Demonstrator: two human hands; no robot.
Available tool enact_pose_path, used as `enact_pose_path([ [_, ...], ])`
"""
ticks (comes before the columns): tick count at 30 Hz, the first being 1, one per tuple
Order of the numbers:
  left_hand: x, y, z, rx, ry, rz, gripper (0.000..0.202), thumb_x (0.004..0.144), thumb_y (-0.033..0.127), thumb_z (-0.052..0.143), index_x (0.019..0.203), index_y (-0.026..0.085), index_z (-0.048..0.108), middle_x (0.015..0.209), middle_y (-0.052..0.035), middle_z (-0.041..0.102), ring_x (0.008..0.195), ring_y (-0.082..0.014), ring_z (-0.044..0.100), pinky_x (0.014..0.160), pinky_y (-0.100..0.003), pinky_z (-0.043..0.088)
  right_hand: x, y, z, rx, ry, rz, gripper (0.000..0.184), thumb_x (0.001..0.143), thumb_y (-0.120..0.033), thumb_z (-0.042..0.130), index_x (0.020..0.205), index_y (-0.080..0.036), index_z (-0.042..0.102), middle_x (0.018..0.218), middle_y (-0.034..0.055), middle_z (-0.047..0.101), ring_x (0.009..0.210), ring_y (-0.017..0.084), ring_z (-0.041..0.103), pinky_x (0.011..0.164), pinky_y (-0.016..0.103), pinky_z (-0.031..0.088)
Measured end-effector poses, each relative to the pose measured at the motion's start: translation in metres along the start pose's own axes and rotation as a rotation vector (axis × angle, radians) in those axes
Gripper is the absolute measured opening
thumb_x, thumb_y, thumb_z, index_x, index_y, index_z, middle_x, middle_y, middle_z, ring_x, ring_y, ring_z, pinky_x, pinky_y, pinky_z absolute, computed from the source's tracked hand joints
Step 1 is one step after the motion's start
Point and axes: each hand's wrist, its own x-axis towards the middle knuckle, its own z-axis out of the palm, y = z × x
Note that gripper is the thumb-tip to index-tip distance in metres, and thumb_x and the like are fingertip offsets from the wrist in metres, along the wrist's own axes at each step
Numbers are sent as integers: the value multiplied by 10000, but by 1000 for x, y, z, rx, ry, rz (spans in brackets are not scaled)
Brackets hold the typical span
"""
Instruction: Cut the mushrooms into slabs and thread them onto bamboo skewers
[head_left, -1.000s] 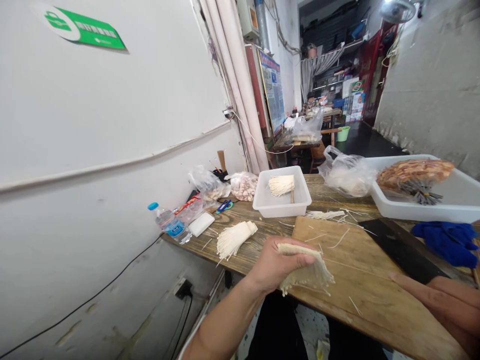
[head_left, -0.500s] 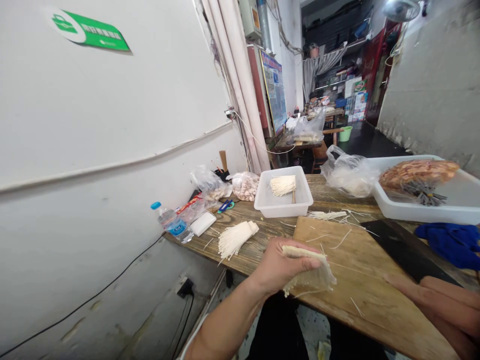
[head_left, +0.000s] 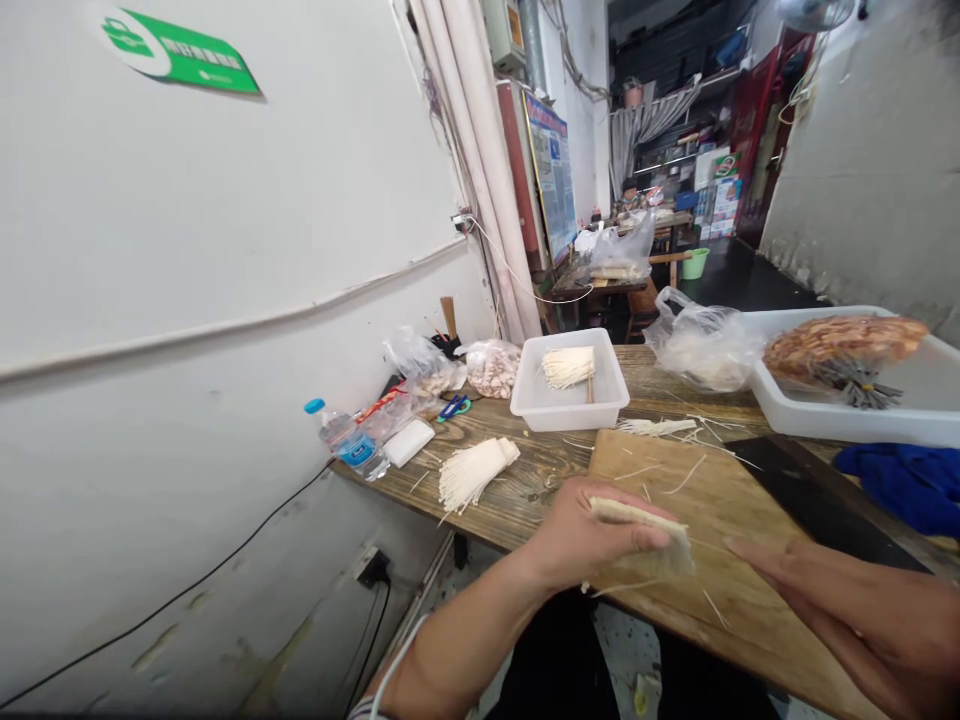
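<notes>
My left hand [head_left: 581,535] is closed around a pale bundle of enoki mushrooms [head_left: 651,540], held just over the near left corner of the wooden cutting board [head_left: 720,520]. My right hand [head_left: 840,605] lies to the right of it with fingers stretched out flat, fingertips pointing toward the bundle and close to it, holding nothing. A black cleaver [head_left: 810,500] rests on the board beyond my right hand. Another loose enoki bundle [head_left: 472,472] lies on the table to the left.
A small white tub [head_left: 570,400] holds a cut enoki bundle. A large white tray [head_left: 862,415] with a bagged brown item, plastic bags [head_left: 697,345], a water bottle [head_left: 345,445], scissors and blue gloves [head_left: 907,480] sit on the wooden table [head_left: 517,500]. White wall at left.
My right hand has slid left toward the bundle. My left hand has shifted slightly right with the enoki, pressing the bundle flatter.
</notes>
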Motion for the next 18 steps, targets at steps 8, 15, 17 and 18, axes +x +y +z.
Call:
enact_pose_path([
  [8, -4, 5, 3, 85, -3, 109, 333, 683, 282, 804, 984, 147, 762, 938, -98, 758, 765, -162, 692, 693, -204, 503, 3, -9, -11, -22, 28, -23, 524, 925, -312, 458, 1441, -343, 368, 1132, -36, 681, 923, 176, 691, 716, 300, 626],
  [15, -6, 3, 6, 32, -32, 106, 239, 705, 283, 789, 894, 136, 779, 866, -95, 762, 690, -138, 674, 645, -186, 486, -8, -7, -11, -41, 29, 4, 535, 915, -348, 469, 1439, -368, 365, 1129, -14, 683, 932, 219, 689, 714, 399, 631],
  [17, -7, 3, 6, 29, -51, 106, 233, 708, 276, 788, 901, 147, 778, 873, -90, 763, 713, -145, 684, 666, -189, 495, -11, -7, -11, -62, 21, -6, 554, 914, -340, 458, 1452, -383, 334, 1128, -10, 684, 934, 230, 688, 717, 422, 629],
  [18, -7, 3, 7, 30, -57, 109, 230, 711, 274, 787, 904, 151, 778, 880, -90, 762, 728, -149, 690, 679, -193, 500, -12, -7, -12, -66, 13, 0, 556, 913, -343, 453, 1453, -388, 330, 1129, -10, 683, 938, 237, 687, 720, 430, 629],
])
